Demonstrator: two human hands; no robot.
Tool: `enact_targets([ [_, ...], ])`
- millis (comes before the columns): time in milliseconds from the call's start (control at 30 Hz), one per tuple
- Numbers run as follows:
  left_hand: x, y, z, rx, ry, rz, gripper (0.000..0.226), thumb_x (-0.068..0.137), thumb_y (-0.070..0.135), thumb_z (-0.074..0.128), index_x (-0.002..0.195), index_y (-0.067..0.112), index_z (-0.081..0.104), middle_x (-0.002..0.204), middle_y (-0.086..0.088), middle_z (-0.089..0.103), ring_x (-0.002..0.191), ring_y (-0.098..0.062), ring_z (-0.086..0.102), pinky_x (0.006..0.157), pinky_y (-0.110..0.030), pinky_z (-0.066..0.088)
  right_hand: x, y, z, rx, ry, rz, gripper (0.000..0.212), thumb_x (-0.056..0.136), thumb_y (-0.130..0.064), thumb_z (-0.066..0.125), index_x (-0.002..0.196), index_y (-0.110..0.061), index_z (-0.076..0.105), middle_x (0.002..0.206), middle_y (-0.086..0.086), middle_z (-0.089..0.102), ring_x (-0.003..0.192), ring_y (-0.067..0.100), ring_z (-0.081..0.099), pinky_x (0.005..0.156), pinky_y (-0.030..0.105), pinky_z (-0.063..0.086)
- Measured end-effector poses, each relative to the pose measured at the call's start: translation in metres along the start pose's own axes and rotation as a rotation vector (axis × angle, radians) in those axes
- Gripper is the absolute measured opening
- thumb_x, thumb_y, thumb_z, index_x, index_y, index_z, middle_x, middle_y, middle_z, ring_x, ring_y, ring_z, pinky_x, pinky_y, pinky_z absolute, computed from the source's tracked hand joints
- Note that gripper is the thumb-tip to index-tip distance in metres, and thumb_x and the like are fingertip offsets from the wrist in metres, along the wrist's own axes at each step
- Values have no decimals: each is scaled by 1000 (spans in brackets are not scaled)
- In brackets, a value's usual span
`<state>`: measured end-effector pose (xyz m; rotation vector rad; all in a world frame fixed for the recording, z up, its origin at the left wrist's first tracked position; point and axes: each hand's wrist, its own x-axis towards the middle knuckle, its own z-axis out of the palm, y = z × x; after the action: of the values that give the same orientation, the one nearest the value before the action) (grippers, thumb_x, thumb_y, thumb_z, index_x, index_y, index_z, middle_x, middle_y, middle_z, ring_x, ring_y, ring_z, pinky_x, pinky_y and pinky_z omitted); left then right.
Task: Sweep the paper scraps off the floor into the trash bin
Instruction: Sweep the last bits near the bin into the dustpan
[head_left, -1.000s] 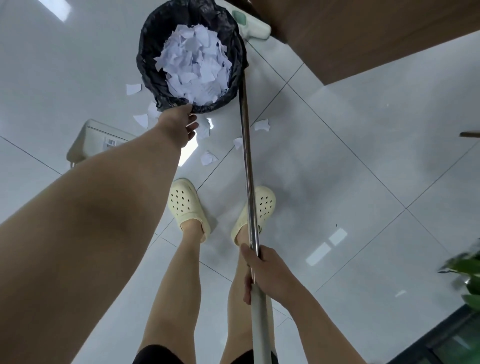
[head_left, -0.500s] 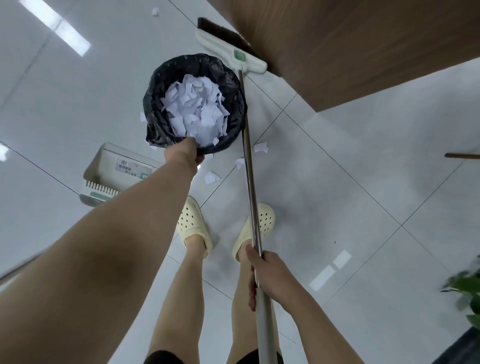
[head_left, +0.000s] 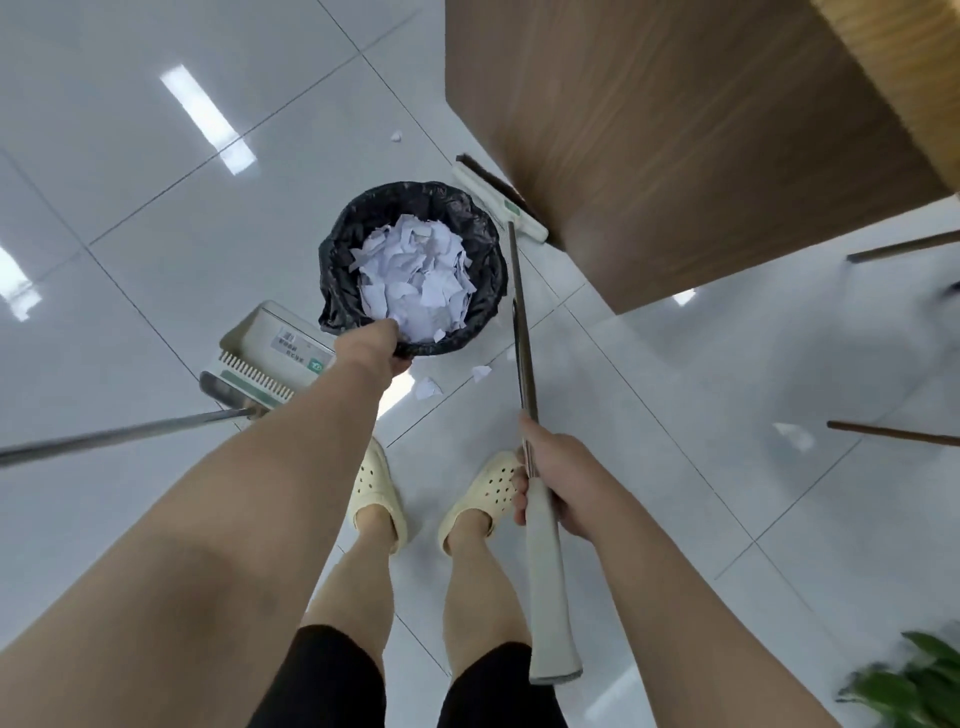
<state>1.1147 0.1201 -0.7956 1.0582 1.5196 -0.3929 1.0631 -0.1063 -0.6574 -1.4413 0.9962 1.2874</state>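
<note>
The left grip (head_left: 378, 347) holds the near rim of the trash bin (head_left: 488, 270), which is full of paper scraps (head_left: 415, 283). Right of the bin, the right grip (head_left: 558, 480) clasps the broom (head_left: 524, 332). The dustpan (head_left: 270, 358) lies left of the bin.

- Floor tiles (head_left: 649, 467): pale, glossy, mirror-smooth glaze that reflects the ceiling lights.
- Bin liner (head_left: 337, 280): thin black plastic film, crinkled, with a faint sheen.
- Paper scraps (head_left: 415, 275): matt white paper, torn and creased.
- Broom handle (head_left: 523, 343): bright polished metal shaft; its grip sleeve (head_left: 548, 587) looks like matt pale-grey plastic.
- Dustpan (head_left: 270, 353): smooth, pale plastic with a comb-toothed edge and a metal pole.
- Cabinet panel (head_left: 675, 145): brown wood-grain, satin finish.
- Clogs (head_left: 488, 486): matt cream perforated foam or rubber.
</note>
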Motion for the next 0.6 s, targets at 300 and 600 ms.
enact_targets([
  [300, -39, -47, -74, -15, -10, 117, 9, 92, -2, 58, 89, 6, 54, 95, -18, 66, 67, -27, 68, 46, -31, 60, -28, 1, 6, 212, 8, -77, 32, 95, -37, 57, 83, -8, 50, 55, 4, 47, 36, 14, 42, 40, 22, 43],
  [600, -54, -143, -173, 43, -15, 126, 8, 90, 0, 60, 86, 4, 54, 104, -22, 67, 81, -35, 71, 69, -39, 63, -29, 58, 41, 222, -62, -131, 12, 98, -19, 51, 92, -10, 45, 62, 4, 48, 41, 10, 41, 38, 17, 42],
])
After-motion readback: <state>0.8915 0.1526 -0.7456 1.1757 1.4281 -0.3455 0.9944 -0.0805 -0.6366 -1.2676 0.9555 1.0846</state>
